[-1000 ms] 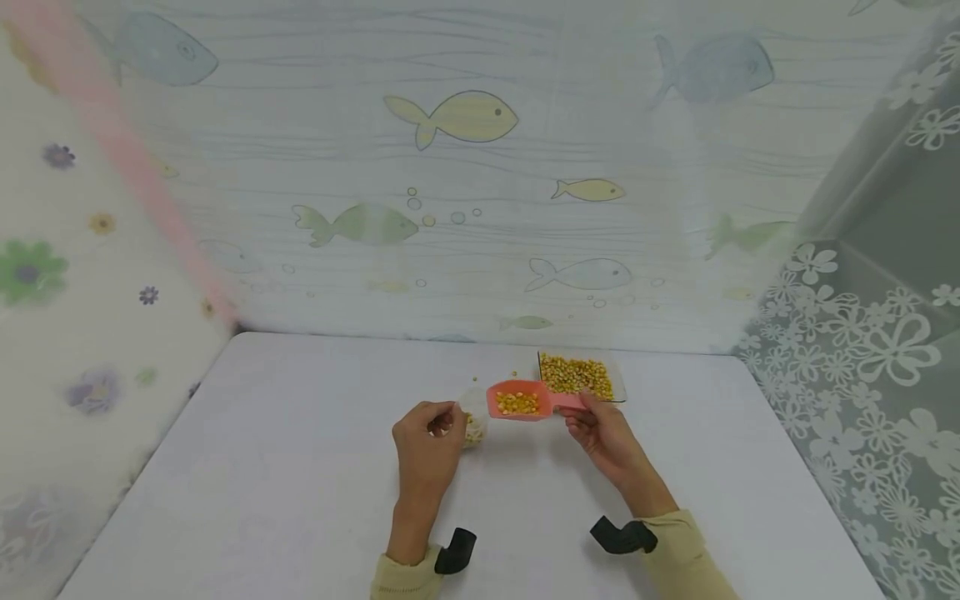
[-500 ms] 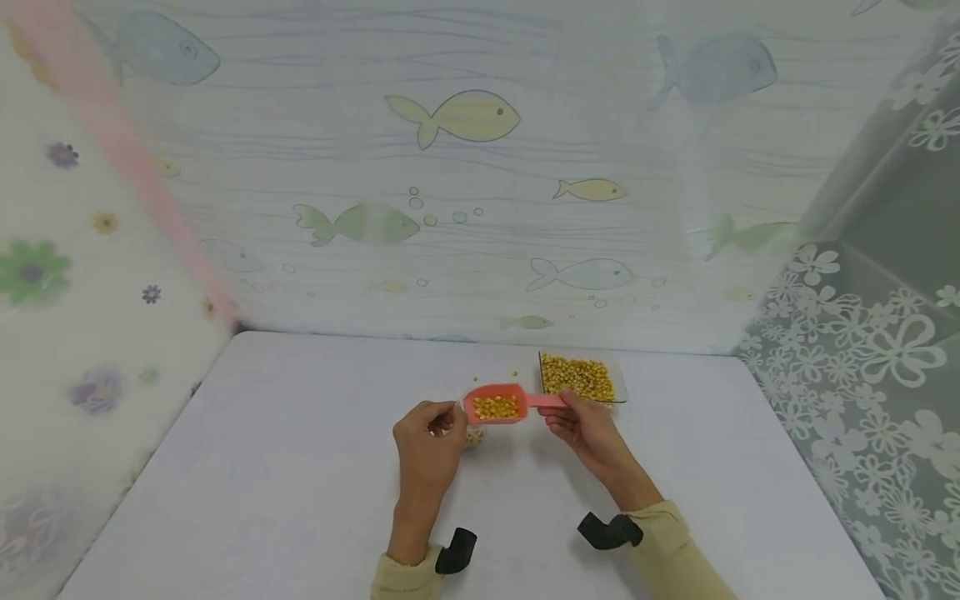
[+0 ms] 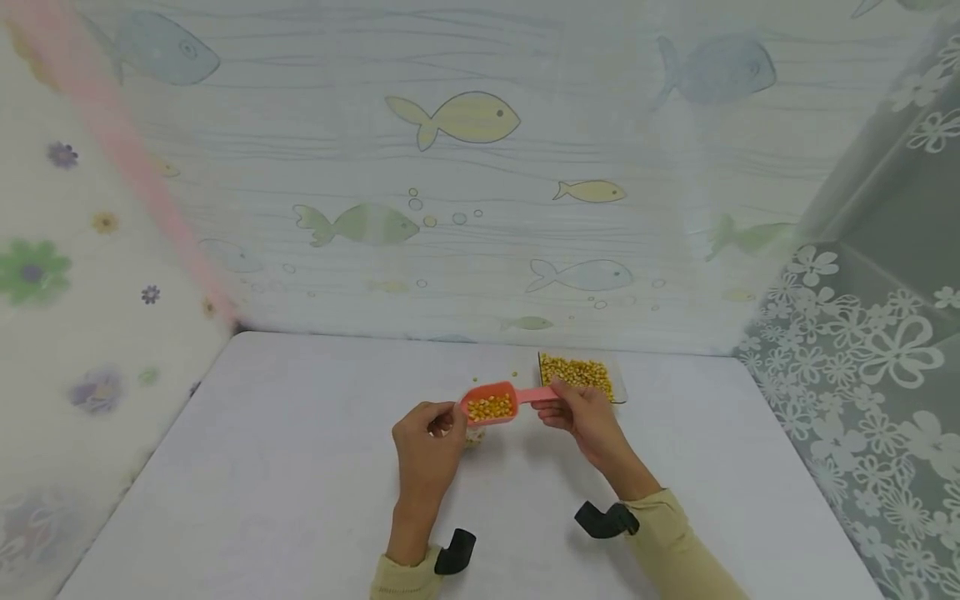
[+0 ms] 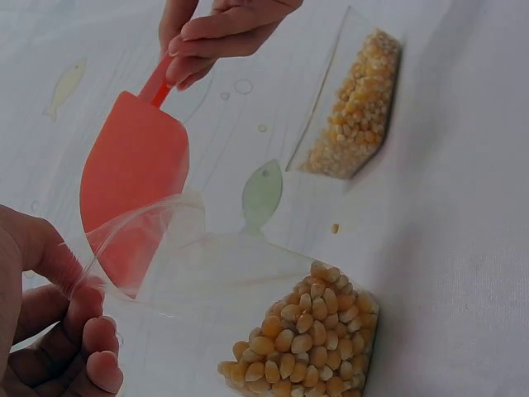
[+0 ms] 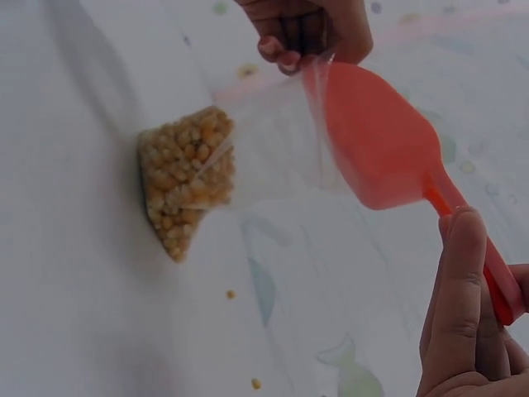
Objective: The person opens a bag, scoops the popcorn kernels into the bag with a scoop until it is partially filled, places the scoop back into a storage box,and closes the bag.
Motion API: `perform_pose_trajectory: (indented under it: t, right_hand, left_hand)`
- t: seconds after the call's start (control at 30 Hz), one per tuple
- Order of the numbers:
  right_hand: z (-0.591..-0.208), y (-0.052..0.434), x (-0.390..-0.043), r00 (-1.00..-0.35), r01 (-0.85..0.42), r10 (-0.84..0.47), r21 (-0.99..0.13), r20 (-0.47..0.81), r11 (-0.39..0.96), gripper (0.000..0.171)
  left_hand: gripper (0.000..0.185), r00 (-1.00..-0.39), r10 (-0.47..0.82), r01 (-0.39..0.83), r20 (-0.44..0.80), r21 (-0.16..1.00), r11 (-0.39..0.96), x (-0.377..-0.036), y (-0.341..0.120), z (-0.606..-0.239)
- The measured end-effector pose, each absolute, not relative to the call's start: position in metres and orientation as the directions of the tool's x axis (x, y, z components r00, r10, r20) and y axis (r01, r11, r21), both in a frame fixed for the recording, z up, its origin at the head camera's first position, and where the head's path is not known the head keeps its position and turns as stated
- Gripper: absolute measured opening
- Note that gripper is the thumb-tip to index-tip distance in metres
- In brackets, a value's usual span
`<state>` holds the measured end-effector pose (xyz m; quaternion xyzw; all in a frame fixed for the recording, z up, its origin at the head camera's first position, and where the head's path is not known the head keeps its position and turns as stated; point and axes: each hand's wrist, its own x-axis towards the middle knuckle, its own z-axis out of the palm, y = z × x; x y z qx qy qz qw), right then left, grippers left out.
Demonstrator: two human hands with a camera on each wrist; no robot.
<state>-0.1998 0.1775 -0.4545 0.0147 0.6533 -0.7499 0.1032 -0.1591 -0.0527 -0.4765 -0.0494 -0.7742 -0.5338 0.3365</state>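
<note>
My left hand [image 3: 429,442] pinches the top edge of a clear plastic bag [image 4: 223,273] between thumb and fingers. Corn kernels [image 4: 310,331] fill the bag's lower part, which stands on the table. My right hand [image 3: 588,421] grips the handle of a red-pink scoop [image 3: 491,403] loaded with corn kernels. Both wrist views show the scoop tilted, its front end [image 5: 322,91] at the bag's mouth beside my left fingers. In the head view, the scoop and left hand hide most of the bag.
A clear square dish [image 3: 619,385] of corn kernels stands at the back of the white table [image 3: 300,467], behind my right hand. A few loose kernels [image 5: 231,294] lie on the tabletop. A fish-patterned curtain [image 3: 480,250] hangs along the back edge.
My right hand has moved left with the scoop, bringing its front end to the bag's mouth. In the last half second the handle has risen slightly. The left hand has kept its place.
</note>
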Motion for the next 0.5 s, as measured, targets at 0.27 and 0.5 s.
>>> perform_pose_trajectory:
  t: [0.27,0.5]
  right_hand:
    - [-0.440,0.174,-0.199,-0.987,0.121,-0.103,-0.993,-0.121,0.003,0.039]
    - [-0.430,0.172,-0.199,-0.990,0.095,-0.100,-0.992,-0.104,0.087,0.038]
  left_hand:
    - [0.008,-0.764,-0.297,0.435,0.574,0.796,0.421,-0.153,-0.049,-0.477]
    - [0.006,-0.770,-0.300,0.424,0.563,0.803,0.418,-0.148,-0.048,-0.476]
